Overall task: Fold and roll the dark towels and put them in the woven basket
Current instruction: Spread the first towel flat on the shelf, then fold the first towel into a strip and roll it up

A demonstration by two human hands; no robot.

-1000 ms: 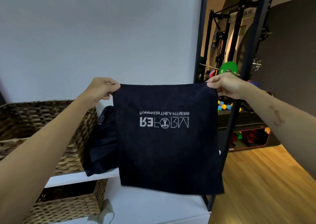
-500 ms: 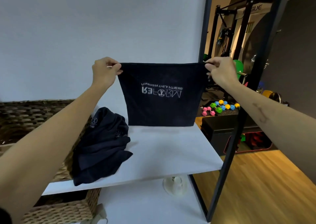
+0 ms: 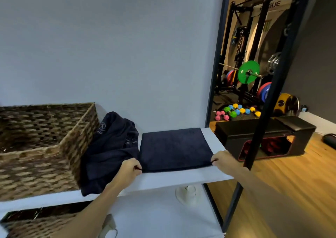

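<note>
Your folded dark navy towel (image 3: 174, 149) lies flat on the white shelf board (image 3: 181, 180), its near edge facing you. Just to its left, touching it, sits a crumpled heap of dark towels (image 3: 109, 150), which leans against the brown woven basket (image 3: 41, 147) at the far left of the shelf.

Judging the risks: if you pull the two near corners unevenly, the layers could slide apart and the fold would go crooked. Your left wrist is close to the heap, so a sideways sweep could drag loose cloth onto the flat towel. Rolling toward the right might push the towel off the open end of the shelf.

Your left hand (image 3: 128, 169) has its fingers curled tight, pinching the towel's near left corner. Your right hand (image 3: 222, 160) pinches the near right corner the same way, with fingers bent in and closed on the cloth, and no gap between them shows.
</note>
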